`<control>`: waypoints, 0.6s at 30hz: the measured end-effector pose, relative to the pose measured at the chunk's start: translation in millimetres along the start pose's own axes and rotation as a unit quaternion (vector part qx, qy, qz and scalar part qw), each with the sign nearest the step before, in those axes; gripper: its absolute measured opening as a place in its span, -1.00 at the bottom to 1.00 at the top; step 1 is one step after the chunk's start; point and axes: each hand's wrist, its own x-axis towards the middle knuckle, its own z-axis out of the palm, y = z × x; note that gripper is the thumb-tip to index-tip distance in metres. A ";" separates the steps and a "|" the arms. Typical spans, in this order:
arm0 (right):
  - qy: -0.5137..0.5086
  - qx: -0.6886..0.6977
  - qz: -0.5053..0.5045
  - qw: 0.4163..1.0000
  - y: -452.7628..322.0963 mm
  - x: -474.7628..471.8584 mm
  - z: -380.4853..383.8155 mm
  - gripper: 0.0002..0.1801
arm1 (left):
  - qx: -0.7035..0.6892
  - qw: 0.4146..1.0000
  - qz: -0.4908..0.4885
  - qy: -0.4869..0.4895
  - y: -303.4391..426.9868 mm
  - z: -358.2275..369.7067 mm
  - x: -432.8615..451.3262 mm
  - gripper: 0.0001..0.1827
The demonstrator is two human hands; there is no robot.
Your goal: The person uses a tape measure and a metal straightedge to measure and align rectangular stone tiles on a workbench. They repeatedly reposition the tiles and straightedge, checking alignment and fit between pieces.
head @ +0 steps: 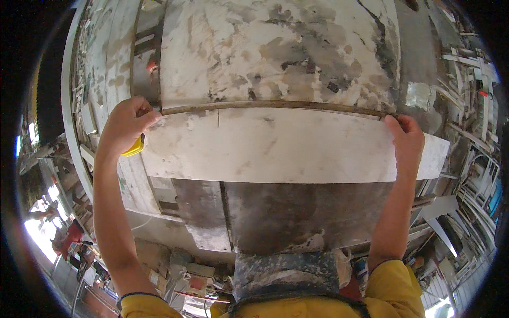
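Note:
A thin, dark strip [274, 105] runs left to right along the far edge of a long pale board [278, 147]. My left hand [129, 121] pinches the strip's left end between thumb and fingers, near the board's far left corner. Just below that hand a yellow object [135, 146] shows, partly hidden by the wrist. At the strip's right end, my right hand [405, 129] grips it with thumb and fingertips, the wrist lying over the board. A short dark line crosses the board near its far edge, left of the middle.
Beyond the strip lies a large stained, pale panel [238, 51]. A dark worktop [302, 214] lies between the board and my apron. Pale planks [119, 71] run along the left side. Scrap strips and metal frames [479, 175] crowd the right; boxes and clutter stand below left.

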 end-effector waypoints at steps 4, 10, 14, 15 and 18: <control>-0.018 0.037 0.046 0.998 -2.5 -1.2 -3.9 -0.59 | -0.037 0.999 0.015 0.028 2.5 5.2 -2.9 -0.69; -0.048 0.078 0.098 0.991 0.4 2.1 -12.0 -0.66 | 0.001 0.999 0.042 0.030 12.2 4.1 0.6 -0.69; -0.041 0.084 0.108 0.990 4.1 3.2 -13.4 -0.70 | -0.006 0.998 0.049 0.035 11.9 8.1 2.7 -0.69; -0.035 0.084 0.106 0.990 4.9 3.2 -14.0 -0.71 | 0.007 0.998 0.046 0.030 11.0 8.5 3.3 -0.70; -0.058 0.082 0.117 0.988 6.4 6.5 -17.3 -0.69 | 0.016 0.999 0.035 0.004 8.0 7.3 6.6 -0.71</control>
